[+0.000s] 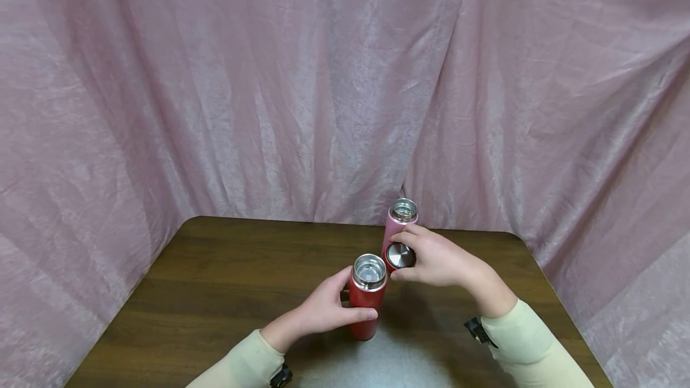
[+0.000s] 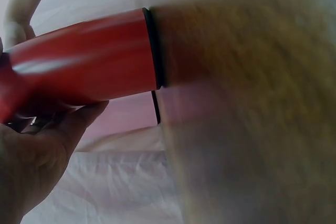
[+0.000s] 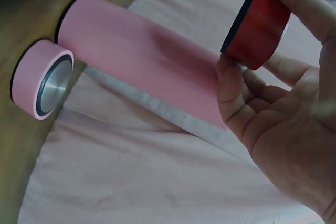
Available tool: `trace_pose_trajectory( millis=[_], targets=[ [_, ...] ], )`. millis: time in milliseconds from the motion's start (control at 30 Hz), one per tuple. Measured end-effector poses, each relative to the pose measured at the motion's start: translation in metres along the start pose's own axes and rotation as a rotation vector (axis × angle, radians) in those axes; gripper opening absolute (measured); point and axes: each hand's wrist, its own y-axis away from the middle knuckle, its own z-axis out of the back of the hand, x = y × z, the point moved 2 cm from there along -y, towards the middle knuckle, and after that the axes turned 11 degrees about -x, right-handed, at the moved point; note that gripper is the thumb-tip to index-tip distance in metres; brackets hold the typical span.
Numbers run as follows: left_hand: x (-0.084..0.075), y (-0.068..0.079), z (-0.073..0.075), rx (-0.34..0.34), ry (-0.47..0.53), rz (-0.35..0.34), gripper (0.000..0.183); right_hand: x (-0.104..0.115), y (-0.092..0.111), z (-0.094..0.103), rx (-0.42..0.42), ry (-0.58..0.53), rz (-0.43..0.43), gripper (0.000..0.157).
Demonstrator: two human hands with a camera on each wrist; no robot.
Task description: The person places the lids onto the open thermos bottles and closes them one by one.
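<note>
My left hand (image 1: 330, 309) grips a red vacuum flask (image 1: 365, 300) round its upper body, near the table's middle. The flask stands upright with its steel mouth uncovered. In the left wrist view its black-rimmed base (image 2: 155, 48) is at the tabletop, and I cannot tell if it touches. Just right of the mouth, my right hand (image 1: 439, 261) pinches a red lid (image 1: 401, 255) between thumb and fingers, apart from the flask. Behind that hand a pink flask (image 1: 393, 232) stands upright, also uncovered. Its lower part is hidden in the head view.
A pink lid (image 3: 31, 77) with a steel disc lies on the table beside the pink flask's base, seen in the right wrist view. Pink velvet curtain (image 1: 323, 88) hangs behind the brown wooden table (image 1: 232, 274) and along its sides.
</note>
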Motion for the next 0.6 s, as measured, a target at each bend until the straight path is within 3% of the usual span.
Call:
trace_pose_trajectory(
  millis=[400,600],
  targets=[
    [0.002,0.001,-0.001,0.024,0.014,-0.020,0.067,0.008,-0.007,0.022,0.023,-0.086,0.041,0.044],
    [0.005,0.000,0.000,0.043,0.020,-0.011,0.068,0.015,-0.011,0.036,0.032,-0.136,0.079,0.047]
  ],
)
